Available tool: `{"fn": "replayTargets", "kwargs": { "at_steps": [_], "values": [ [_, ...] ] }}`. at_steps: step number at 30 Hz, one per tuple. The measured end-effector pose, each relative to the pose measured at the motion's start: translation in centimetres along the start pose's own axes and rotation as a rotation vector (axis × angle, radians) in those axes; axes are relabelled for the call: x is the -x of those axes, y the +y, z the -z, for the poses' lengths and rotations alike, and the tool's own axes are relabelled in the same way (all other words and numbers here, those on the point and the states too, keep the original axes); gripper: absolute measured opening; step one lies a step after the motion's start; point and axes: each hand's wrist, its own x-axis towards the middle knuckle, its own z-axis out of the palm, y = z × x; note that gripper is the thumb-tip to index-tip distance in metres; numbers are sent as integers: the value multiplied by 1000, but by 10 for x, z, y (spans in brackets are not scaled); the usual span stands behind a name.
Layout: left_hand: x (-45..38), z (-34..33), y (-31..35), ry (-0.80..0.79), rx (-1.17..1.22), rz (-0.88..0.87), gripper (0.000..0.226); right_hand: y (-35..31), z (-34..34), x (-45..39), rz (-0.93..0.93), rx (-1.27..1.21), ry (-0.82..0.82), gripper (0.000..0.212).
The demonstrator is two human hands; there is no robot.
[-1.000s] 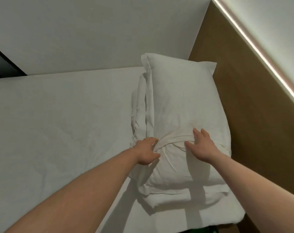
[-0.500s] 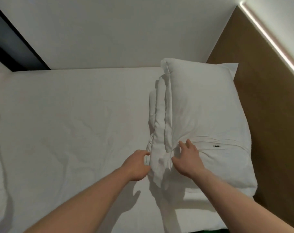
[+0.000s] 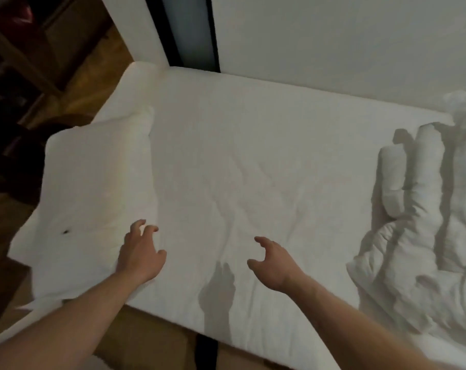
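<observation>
Left hand [image 3: 142, 252], fingers [image 3: 139, 226] loosely curled and empty, sits at the plump white pillow [image 3: 93, 188] edge; right hand [image 3: 273, 265] likewise, above the bed [image 3: 253, 161].

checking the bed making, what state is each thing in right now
sheet: spread out, lightly creased
pillow: lying flat at the sheet's left end
duvet: folded in layers, rumpled, at the right end
left hand: loosely curled, holding nothing, by the pillow's edge
right hand: loosely curled, holding nothing, over the sheet
</observation>
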Motion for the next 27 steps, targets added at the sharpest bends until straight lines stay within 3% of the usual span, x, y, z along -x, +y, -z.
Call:
{"fn": "replayTargets", "kwargs": {
  "at_steps": [4,9,14,16,21,23,27],
  "values": [
    [-32,11,-120,-18,33,217,76,-60,-63,-29,22,5,-60,72],
    [-64,-6,-223,-122,176,522,115,-94,-125,-56,21,-4,-105,72],
    [-73,-39,-262,-206,695,885,155,-104,-164,-83,-66,-103,-156,77],
    [-75,-50,-262,-159,883,908,142,-109,-176,-92,-110,-175,-191,85],
    [-99,-52,-259,-12,1539,918,74,-124,-201,-119,-164,-243,-270,101],
    [-102,-55,-262,-11,1572,935,73,-131,-207,-127,-178,-235,-288,104],
    [-108,-69,-292,-46,1446,794,98,-153,-208,-138,-170,-279,-262,103]
  ]
}}
